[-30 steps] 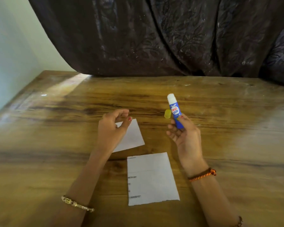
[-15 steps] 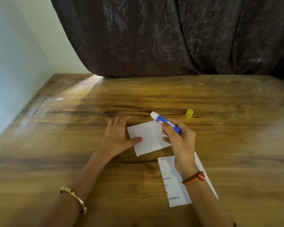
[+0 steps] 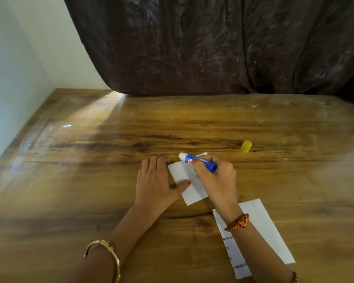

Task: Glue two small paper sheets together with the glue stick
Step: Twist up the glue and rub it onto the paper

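Observation:
A small white paper sheet (image 3: 189,181) lies flat on the wooden table (image 3: 90,170). My left hand (image 3: 155,180) rests spread on its left edge, thumb pressing on the paper. My right hand (image 3: 215,176) grips the blue glue stick (image 3: 198,161), uncapped, tilted low with its white tip pointing left over the sheet's far corner. Whether the tip touches the paper I cannot tell. A second white sheet (image 3: 264,225) with printed text lies nearer me to the right, partly under my right forearm.
The yellow glue cap (image 3: 246,146) lies on the table to the right of my hands. A dark curtain (image 3: 213,48) hangs along the table's far edge. A pale wall (image 3: 12,68) borders the table on the left.
My right hand brought the glue stick down from upright to a low tilt over the small sheet. My left hand went from pinching the sheet to lying flat on it.

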